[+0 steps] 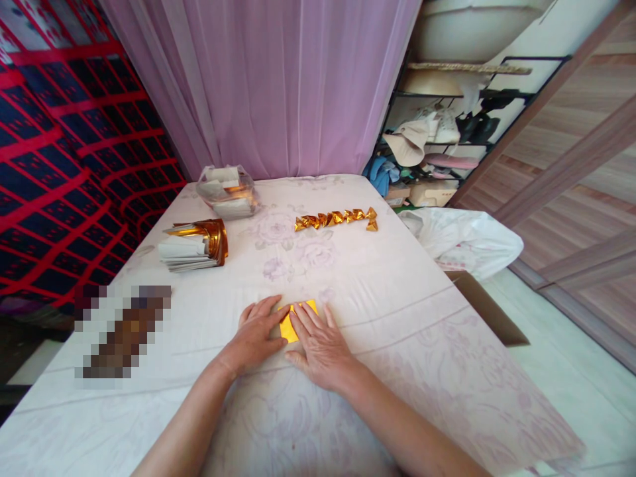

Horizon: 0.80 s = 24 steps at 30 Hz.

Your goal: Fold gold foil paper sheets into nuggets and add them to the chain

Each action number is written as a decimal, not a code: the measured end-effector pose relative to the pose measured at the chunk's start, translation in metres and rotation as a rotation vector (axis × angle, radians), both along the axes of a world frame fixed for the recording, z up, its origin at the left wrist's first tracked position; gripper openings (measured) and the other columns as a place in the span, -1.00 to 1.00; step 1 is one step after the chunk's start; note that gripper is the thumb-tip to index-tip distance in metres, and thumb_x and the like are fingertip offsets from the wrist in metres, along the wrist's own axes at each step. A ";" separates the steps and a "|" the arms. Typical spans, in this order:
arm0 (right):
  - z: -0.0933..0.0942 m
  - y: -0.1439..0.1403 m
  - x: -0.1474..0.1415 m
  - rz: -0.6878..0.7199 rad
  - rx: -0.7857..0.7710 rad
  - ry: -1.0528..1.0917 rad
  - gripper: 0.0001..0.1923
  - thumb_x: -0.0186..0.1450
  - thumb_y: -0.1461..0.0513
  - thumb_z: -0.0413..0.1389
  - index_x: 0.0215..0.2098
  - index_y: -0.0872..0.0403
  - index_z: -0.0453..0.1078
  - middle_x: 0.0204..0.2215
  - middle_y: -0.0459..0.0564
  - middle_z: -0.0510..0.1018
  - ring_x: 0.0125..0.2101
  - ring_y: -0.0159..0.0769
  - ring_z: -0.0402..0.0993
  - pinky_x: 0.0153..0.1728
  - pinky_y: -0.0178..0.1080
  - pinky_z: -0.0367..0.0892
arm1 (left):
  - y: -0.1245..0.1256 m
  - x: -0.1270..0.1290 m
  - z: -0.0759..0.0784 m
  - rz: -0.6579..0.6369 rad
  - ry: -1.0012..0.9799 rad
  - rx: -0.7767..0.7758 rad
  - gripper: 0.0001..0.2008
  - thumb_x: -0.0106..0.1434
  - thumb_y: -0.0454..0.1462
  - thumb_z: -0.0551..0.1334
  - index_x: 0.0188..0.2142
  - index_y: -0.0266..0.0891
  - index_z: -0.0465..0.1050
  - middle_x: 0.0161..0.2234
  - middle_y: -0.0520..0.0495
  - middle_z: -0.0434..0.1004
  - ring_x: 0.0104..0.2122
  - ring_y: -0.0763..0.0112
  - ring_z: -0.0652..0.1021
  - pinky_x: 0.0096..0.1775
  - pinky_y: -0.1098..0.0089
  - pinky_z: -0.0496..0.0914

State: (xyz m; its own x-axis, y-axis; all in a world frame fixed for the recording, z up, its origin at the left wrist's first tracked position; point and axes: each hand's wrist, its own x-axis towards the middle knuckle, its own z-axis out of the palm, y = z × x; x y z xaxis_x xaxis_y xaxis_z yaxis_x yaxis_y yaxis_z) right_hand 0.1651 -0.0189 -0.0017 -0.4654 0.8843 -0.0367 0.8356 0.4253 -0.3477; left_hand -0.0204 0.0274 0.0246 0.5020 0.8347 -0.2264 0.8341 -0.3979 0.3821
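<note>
Low in the middle of the frame I see both hands lying flat and open, pressing on a small yellow paper (293, 322) that rests on the surface (397, 311), which is covered with a pale flowered cloth. The left hand (256, 338) has its fingers spread, fingertips on the paper's left edge; the right hand (320, 344) covers the paper's right part, fingers stretched forward. Neither grips anything; they only press down.

Further up on the left lies a stack of gold-and-white sheets (193, 246), and behind it a clear plastic bag (227, 192) holding more white and gold sheets. Toward the upper middle, a row of folded gold pieces (336, 218) lies in a line. At the right edge I see a white plastic bag (464, 240) beside the surface, with a brown cardboard box (489, 311) below it. A pink curtain (268, 86) hangs at the back.
</note>
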 end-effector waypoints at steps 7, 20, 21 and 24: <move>-0.001 -0.001 0.026 -0.053 -0.020 -0.043 -0.22 0.39 -0.12 -0.09 0.40 0.14 -0.06 0.39 0.14 -0.07 0.38 -0.07 -0.21 0.31 0.24 -0.33 | 0.003 -0.001 0.001 -0.012 0.025 -0.024 -0.34 0.17 -0.26 0.23 0.29 -0.07 0.21 0.38 -0.18 0.00 0.36 0.12 0.06 0.29 -0.06 -0.08; -0.004 -0.005 0.034 -0.061 0.034 -0.071 -0.16 0.36 -0.20 -0.12 0.39 0.17 -0.02 0.39 0.16 -0.07 0.38 -0.01 -0.21 0.31 0.24 -0.29 | -0.044 0.012 -0.023 -0.260 -0.066 0.284 -0.58 0.41 -0.21 0.06 0.24 -0.02 0.28 0.21 -0.04 0.39 0.29 0.09 0.22 0.29 -0.16 -0.29; -0.003 -0.005 0.034 -0.063 0.031 -0.072 -0.16 0.36 -0.20 -0.12 0.38 0.17 -0.01 0.39 0.15 -0.07 0.38 -0.01 -0.21 0.31 0.24 -0.29 | -0.044 0.011 -0.025 -0.272 -0.054 0.282 -0.58 0.42 -0.19 0.05 0.25 -0.01 0.25 0.22 -0.03 0.38 0.30 0.08 0.20 0.29 -0.16 -0.32; -0.002 -0.006 0.034 -0.072 0.024 -0.078 -0.18 0.37 -0.20 -0.13 0.38 0.16 0.01 0.39 0.14 -0.06 0.38 -0.03 -0.21 0.31 0.22 -0.30 | -0.045 0.004 -0.029 -0.282 -0.030 0.288 -0.55 0.45 -0.11 0.01 0.29 -0.01 0.18 0.25 0.00 0.34 0.33 0.10 0.14 0.29 -0.14 -0.39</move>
State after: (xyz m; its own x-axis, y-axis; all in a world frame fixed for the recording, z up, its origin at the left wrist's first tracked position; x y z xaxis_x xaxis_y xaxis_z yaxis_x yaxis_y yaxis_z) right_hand 0.1991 -0.0250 -0.0037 -0.3974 0.9164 -0.0489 0.8883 0.3707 -0.2712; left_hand -0.0167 -0.0173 -0.0039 0.7232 0.6905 0.0147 0.6670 -0.7038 0.2443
